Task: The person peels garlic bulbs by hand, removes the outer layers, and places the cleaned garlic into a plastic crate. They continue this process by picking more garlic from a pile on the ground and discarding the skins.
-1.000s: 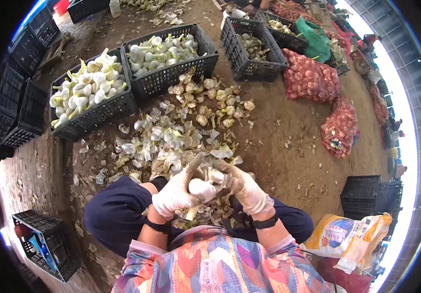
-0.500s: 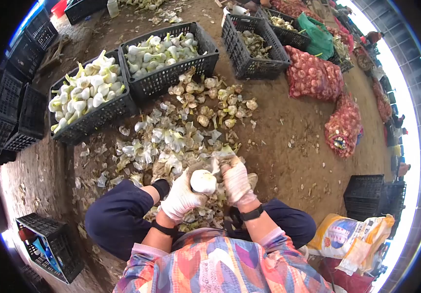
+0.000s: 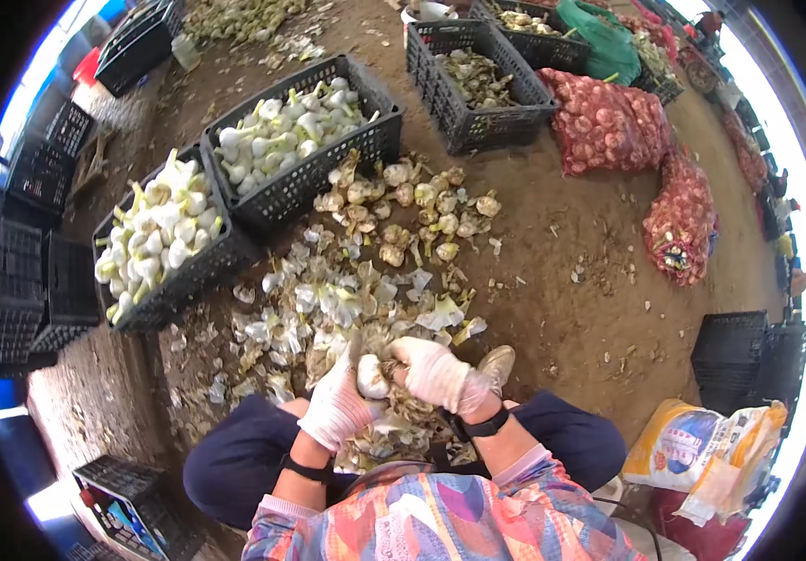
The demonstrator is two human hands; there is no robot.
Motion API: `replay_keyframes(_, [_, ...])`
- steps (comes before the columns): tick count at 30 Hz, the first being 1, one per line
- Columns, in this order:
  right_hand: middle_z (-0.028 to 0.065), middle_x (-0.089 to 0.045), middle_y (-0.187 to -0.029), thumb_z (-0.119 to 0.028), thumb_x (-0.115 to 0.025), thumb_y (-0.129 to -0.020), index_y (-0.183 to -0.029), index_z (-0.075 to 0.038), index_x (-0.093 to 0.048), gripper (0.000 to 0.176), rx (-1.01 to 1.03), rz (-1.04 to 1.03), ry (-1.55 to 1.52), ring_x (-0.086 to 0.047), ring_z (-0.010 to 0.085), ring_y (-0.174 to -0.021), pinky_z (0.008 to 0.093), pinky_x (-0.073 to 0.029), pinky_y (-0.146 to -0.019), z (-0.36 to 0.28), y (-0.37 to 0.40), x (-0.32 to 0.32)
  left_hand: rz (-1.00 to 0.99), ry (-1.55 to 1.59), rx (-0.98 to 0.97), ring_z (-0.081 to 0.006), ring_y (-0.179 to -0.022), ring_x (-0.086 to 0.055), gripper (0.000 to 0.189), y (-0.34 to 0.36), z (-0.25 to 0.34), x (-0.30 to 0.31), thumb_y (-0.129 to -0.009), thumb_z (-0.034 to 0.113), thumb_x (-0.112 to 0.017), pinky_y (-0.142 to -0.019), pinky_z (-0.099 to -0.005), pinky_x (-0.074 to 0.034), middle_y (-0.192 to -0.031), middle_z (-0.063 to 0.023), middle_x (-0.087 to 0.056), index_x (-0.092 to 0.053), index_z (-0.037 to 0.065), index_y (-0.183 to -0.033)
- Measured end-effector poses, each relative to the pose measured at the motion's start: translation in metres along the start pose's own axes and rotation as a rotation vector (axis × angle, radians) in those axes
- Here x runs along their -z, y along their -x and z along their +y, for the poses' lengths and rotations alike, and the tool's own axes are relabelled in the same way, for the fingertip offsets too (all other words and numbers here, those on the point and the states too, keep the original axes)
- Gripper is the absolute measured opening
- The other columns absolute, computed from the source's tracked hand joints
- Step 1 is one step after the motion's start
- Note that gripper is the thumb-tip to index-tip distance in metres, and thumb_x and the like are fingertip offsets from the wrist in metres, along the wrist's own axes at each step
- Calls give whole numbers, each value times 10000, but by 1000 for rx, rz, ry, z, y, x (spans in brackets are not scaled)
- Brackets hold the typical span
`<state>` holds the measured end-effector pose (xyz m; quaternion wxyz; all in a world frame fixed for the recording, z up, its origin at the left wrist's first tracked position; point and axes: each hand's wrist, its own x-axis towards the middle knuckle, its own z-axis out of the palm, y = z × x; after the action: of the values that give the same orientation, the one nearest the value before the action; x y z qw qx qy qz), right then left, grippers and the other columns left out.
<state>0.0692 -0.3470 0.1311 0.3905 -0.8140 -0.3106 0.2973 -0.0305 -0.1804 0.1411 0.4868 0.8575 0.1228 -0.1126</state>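
My left hand, in a whitish glove, is closed round a white garlic bulb above the ground between my knees. Close against the right side of the bulb is my right hand, also gloved, its fingers curled in; what they pinch, if anything, is too small to tell. Loose garlic skins lie on the ground just beyond both hands. Farther out is a group of unpeeled garlic bulbs with brownish skins.
Two black crates of white garlic stand at upper left. Another crate holds brownish scraps. Red net sacks lie at upper right, stacked black crates and a yellow-white sack at right.
The view has shifted and turned a little. My right hand has come round to the bulb's side, and the bulb sits lower, looking smaller and more covered by my left fingers.
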Motion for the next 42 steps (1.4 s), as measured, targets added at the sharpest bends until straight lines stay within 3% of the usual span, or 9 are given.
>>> replay_keyframes(8, [208,-643,-1001,12,-521,-792,-1089,-13,-643,322,63,354,-295,-624,316,-967,365,-490,-862,55,-51,-13,572,556,95,-127,-804,-588,419,-87,-48,99,-795,187,-723,-670,-246,-479,-901,-34,-624,-582,78,-1174])
replay_keyframes(15, [238,-641,-786,-135,-608,-738,-750,0,-660,145,-385,459,542,-612,444,-789,498,-500,-726,168,-94,129,1210,802,200,-180,-766,-611,272,-75,-115,313,-880,230,-644,-637,-310,-495,-929,-68,-661,-619,60,-1091])
replay_keyframes(20, [231,-463,-1394,-175,-701,-793,-1409,-55,-442,679,-673,391,612,-459,376,-1266,401,-422,-1035,308,-171,173,1416,792,117,-217,-752,-623,189,-77,-126,317,-887,222,-605,-661,-366,-531,-884,-83,-658,-638,52,-962])
replay_keyframes(23, [222,-419,-1445,-9,-567,-844,-1426,-44,-415,603,-627,-360,1086,-386,363,-1346,375,-375,-1099,331,-205,182,1227,593,250,-209,-717,-632,157,-112,-79,237,-881,207,-595,-642,-342,-526,-826,-91,-664,-656,63,-902])
replay_keyframes(25, [236,-453,-1404,-9,-517,-852,-1429,-40,-406,589,-672,25,776,-415,367,-1315,394,-378,-1084,339,-201,173,847,-268,104,-184,-668,-632,161,-129,-98,181,-861,212,-607,-599,-309,-506,-761,-74,-668,-669,64,-844])
replay_keyframes(26, [250,-487,-1363,-9,-467,-860,-1433,-36,-397,577,-705,388,443,-445,371,-1284,414,-382,-1068,341,-202,173,852,629,375,-168,-636,-631,191,-140,-32,148,-866,226,-620,-598,-296,-506,-729,-65,-671,-688,52,-823])
replay_keyframes(32, [223,-626,-1141,-84,-570,-871,-1152,1,-587,294,-146,450,-336,-586,370,-1071,430,-474,-912,211,-158,139,389,899,446,-212,-814,-682,363,-150,-45,-1,-935,232,-644,-677,-335,-548,-1028,-104,-675,-566,1,-1203])
replay_keyframes(38, [226,-616,-1090,54,-546,-821,-1267,-48,-577,459,307,494,36,-572,396,-1066,379,-481,-899,57,-97,6,380,858,139,-176,-994,-598,408,-129,-14,-46,-886,115,-691,-865,-327,-515,-1121,-45,-608,-526,48,-1253])
replay_keyframes(42, [74,-630,-1179,106,-402,-889,-1356,-67,-524,513,-15,328,-1229,-604,166,-917,274,-508,-823,-12,-57,9,404,1097,85,-164,-1031,-598,521,-86,4,-1,-800,51,-747,-889,-306,-500,-1172,-66,-606,-508,49,-1262])
